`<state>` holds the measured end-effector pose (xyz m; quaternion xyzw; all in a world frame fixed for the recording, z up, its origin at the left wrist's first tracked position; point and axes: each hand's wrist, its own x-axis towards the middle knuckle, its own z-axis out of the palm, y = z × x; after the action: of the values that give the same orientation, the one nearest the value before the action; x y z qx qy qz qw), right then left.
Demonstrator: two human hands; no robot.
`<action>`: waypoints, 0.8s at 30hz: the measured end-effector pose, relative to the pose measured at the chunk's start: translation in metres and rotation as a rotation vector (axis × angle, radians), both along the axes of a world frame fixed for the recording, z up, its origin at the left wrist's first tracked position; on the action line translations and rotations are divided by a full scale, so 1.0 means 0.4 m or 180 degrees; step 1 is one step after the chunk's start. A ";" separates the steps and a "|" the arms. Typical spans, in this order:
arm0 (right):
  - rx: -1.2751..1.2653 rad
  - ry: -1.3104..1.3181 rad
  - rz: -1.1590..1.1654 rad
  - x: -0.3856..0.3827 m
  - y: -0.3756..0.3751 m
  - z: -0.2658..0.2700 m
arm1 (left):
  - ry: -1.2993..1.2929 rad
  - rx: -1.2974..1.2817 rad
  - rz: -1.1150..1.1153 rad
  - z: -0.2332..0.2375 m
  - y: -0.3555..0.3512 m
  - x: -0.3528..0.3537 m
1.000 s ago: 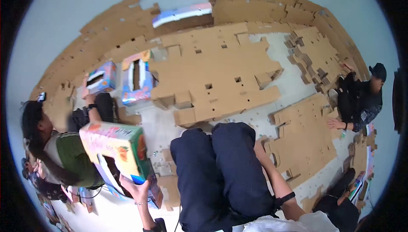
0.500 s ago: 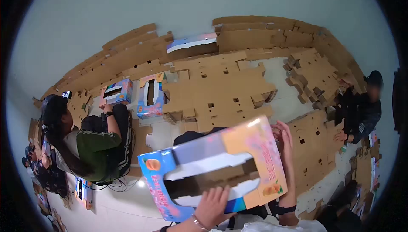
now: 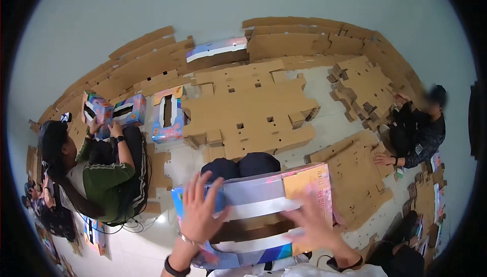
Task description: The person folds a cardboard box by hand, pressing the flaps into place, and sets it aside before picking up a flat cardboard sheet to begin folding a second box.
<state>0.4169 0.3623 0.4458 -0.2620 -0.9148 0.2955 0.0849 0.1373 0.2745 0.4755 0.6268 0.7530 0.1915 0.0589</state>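
A colourful printed cardboard box [image 3: 253, 191] with a wide cut-out opening in its top sits on my lap, just in front of my knees. Above its left end is my left hand [image 3: 199, 213], fingers spread and palm toward the box. My right hand [image 3: 317, 226] hovers over the right end, somewhat blurred, with its fingers apart. Through the opening the brown inside of the box shows. Both hands partly cover the printed ends.
Flat brown cardboard pieces [image 3: 253, 104] lie stacked ahead. Finished-looking printed boxes [image 3: 175, 127] stand to the left, where a person in a green top [image 3: 109, 180] handles one. Another person in dark clothes [image 3: 426, 130] sits at the right, beside more cardboard [image 3: 355, 175].
The box has come down level onto my lap from a tilted position. My hands have let go of it and spread above it. The person at left now holds up a box.
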 end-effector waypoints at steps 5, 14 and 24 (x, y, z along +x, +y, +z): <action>-0.0323 -0.0401 0.0867 -0.016 -0.162 -0.103 | -0.0109 -0.0097 -0.0080 -0.076 0.035 -0.074; 0.0177 -0.0610 0.1338 -0.071 -0.060 -0.048 | -0.0320 -0.0075 0.0383 -0.064 0.010 -0.073; 0.0640 -0.0657 0.2063 -0.204 0.137 0.029 | -0.0198 0.0042 0.1301 -0.127 -0.090 -0.099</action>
<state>0.3353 0.4171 0.4575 0.0232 -0.9787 0.1874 -0.0808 0.0975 0.2383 0.4248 0.4551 0.8610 0.2237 0.0379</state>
